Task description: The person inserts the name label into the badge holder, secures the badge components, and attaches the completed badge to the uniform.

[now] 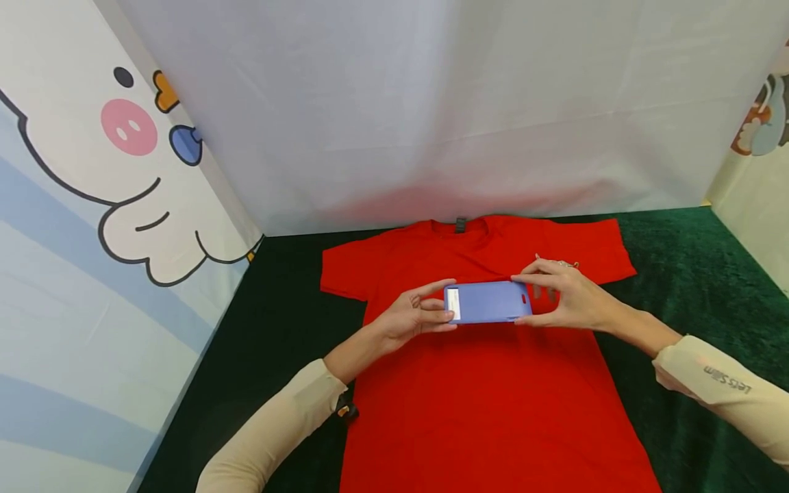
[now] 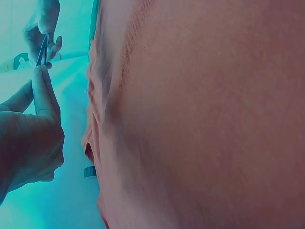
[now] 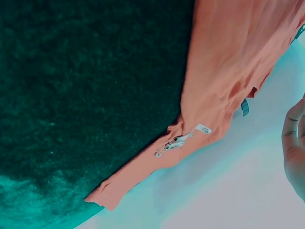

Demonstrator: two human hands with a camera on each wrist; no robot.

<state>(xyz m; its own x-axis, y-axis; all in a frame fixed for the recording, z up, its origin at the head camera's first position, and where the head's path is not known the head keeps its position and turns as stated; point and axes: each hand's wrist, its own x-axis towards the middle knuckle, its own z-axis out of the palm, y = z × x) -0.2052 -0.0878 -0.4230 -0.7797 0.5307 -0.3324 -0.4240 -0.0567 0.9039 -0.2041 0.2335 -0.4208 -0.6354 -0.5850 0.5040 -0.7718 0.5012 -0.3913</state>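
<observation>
Left hand (image 1: 411, 318) at nine o'clock, right hand (image 1: 567, 298) at three pinch the blue card holder (image 1: 488, 302), presumably steadying it above the red T-shirt (image 1: 487, 397).

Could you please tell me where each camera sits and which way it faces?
Head: worn on the head, facing forward and down at the red shirt and blue case; left hand, right hand and both sleeves show.
Left wrist: on that wrist, looking across the shirt; the left hand shows near, the right hand beyond.
Right wrist: on that wrist, looking over the shirt and green cloth; part of the right hand shows at the right edge.
Shared: head and left wrist both show the case, edge-on in the latter.
</observation>
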